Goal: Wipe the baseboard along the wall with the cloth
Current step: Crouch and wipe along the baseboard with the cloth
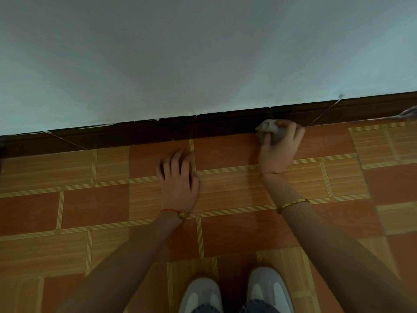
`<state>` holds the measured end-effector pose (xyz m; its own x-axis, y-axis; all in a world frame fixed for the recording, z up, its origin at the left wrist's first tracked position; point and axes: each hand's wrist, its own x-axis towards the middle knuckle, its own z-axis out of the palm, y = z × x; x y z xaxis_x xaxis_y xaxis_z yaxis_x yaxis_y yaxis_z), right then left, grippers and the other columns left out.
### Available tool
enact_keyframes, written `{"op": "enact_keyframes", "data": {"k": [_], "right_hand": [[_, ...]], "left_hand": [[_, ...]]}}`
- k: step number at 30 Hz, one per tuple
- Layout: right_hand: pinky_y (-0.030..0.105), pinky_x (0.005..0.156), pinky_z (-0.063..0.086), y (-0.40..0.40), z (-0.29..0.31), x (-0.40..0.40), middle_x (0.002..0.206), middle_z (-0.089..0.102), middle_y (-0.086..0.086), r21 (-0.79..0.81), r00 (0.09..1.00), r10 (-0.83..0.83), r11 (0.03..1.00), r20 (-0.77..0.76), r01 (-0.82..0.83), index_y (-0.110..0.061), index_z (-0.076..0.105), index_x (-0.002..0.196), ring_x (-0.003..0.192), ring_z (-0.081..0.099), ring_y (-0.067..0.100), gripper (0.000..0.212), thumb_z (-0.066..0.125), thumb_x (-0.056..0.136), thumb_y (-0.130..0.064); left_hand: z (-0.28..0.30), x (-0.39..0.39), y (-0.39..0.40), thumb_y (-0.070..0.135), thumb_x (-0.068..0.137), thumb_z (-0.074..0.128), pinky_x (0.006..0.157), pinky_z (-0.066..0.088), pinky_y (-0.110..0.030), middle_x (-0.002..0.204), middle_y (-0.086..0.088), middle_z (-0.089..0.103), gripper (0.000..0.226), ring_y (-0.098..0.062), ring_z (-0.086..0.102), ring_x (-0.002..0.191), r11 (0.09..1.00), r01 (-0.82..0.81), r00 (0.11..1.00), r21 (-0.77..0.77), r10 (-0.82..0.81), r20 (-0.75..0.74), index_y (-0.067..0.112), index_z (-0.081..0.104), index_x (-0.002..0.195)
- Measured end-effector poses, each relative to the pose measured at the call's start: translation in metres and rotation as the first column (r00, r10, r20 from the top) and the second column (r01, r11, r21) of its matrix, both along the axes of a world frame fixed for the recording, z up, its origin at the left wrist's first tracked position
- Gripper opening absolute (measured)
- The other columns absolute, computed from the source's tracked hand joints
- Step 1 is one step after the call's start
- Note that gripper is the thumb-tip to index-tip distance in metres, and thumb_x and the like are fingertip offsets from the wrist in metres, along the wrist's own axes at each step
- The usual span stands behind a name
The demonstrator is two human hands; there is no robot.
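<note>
Two grey-and-white shoes (pixel 237 292) stood nearest on a floor (pixel 94 206) of orange-brown tiles, plain squares alternating with pale striped ones, which ran up to a dark brown baseboard (pixel 180 128) under a plain pale wall (pixel 180 53). With a red string bracelet (pixel 172 211) at its wrist, the left hand (pixel 178 180) rested on the tiles, fingers spread and holding nothing. Farther right, the right hand (pixel 278 149), a gold bangle (pixel 292 205) on its forearm, gripped a crumpled grey cloth (pixel 269 129) against the foot of the baseboard, where it met the floor.
</note>
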<state>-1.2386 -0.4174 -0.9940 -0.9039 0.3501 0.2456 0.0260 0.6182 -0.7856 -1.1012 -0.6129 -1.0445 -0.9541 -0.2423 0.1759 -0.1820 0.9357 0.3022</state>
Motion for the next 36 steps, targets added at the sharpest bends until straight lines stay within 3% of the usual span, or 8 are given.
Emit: {"op": "enact_keyframes", "data": {"k": [3,7,12,18,21,25,29,36], "right_hand": [[0.026,0.091,0.041,-0.019,-0.009,0.017,0.117,0.049,0.012,0.082,0.979,0.199,0.976,0.041,-0.202,-0.007,0.057,0.107,0.107,0.049,0.024,0.032,0.067,0.077,-0.002],[0.039,0.084,0.043,-0.039,-0.021,0.031,0.115,0.053,0.012,0.251,0.897,0.429,0.862,0.105,-0.441,-0.01,0.062,0.107,0.099,0.048,0.027,0.028,0.066,0.079,-0.004],[0.038,0.083,0.035,-0.011,-0.023,0.022,0.115,0.055,0.006,0.423,0.918,0.374,0.816,0.132,-0.393,-0.019,0.06,0.111,0.098,0.049,0.024,0.024,0.063,0.087,-0.022],[0.041,0.082,0.046,0.022,-0.023,0.013,0.115,0.053,0.012,0.392,0.955,0.265,0.871,0.134,-0.297,-0.012,0.059,0.113,0.1,0.049,0.027,0.023,0.059,0.091,-0.017],[0.04,0.083,0.045,0.005,-0.022,0.022,0.111,0.054,0.013,0.375,0.922,0.369,0.843,0.119,-0.386,-0.009,0.061,0.112,0.096,0.048,0.028,0.024,0.062,0.088,-0.012],[0.038,0.083,0.043,-0.026,-0.028,0.04,0.109,0.057,0.012,0.382,0.808,0.569,0.721,0.15,-0.578,-0.011,0.063,0.115,0.094,0.048,0.028,0.028,0.064,0.087,-0.011],[0.039,0.078,0.044,-0.017,-0.023,0.03,0.11,0.058,0.009,0.409,0.817,0.556,0.716,0.156,-0.566,-0.015,0.063,0.115,0.093,0.049,0.027,0.027,0.062,0.089,-0.019],[0.041,0.079,0.04,0.057,-0.015,-0.004,0.118,0.059,0.008,0.536,0.929,0.271,0.76,0.251,-0.367,-0.019,0.061,0.119,0.099,0.049,0.035,0.03,0.061,0.089,-0.024]], "left_hand": [[0.0,0.0,0.0,0.025,0.093,0.045,0.117,0.023,-0.059,0.143,-0.014,0.05,0.047,-0.036,0.046,0.13,1.0,0.002,1.0,0.0,-0.002,-0.001,0.012,0.054,0.137],[0.0,0.0,0.0,0.027,0.094,0.043,0.116,0.024,-0.06,0.143,-0.014,0.049,0.047,-0.037,0.048,0.128,1.0,0.001,1.0,-0.009,-0.001,0.017,0.012,0.054,0.137],[-0.001,0.0,0.0,0.027,0.094,0.043,0.116,0.024,-0.06,0.144,-0.014,0.049,0.048,-0.037,0.046,0.13,1.0,0.001,1.0,-0.006,-0.001,0.017,0.012,0.054,0.138],[-0.002,0.001,0.0,0.026,0.095,0.043,0.116,0.023,-0.06,0.144,-0.013,0.048,0.047,-0.036,0.045,0.131,1.0,-0.001,1.0,-0.002,0.001,0.008,0.012,0.053,0.138],[-0.002,0.001,0.001,0.027,0.094,0.043,0.116,0.024,-0.061,0.144,-0.014,0.048,0.048,-0.036,0.044,0.131,1.0,-0.006,1.0,0.004,0.006,0.005,0.012,0.053,0.138],[0.001,-0.001,0.003,0.027,0.091,0.044,0.115,0.026,-0.062,0.141,-0.014,0.051,0.048,-0.037,0.046,0.128,0.999,-0.022,1.0,0.025,0.022,-0.002,0.011,0.056,0.135],[0.012,-0.01,0.014,0.032,0.086,0.045,0.113,0.027,-0.062,0.137,-0.012,0.052,0.05,-0.036,0.045,0.127,0.991,-0.088,0.996,0.099,0.086,0.03,0.011,0.058,0.13],[0.005,-0.025,0.048,0.028,0.091,0.05,0.117,0.023,-0.062,0.142,-0.011,0.048,0.051,-0.034,0.039,0.134,0.991,0.087,0.996,0.1,-0.09,0.025,0.013,0.051,0.139]]}}
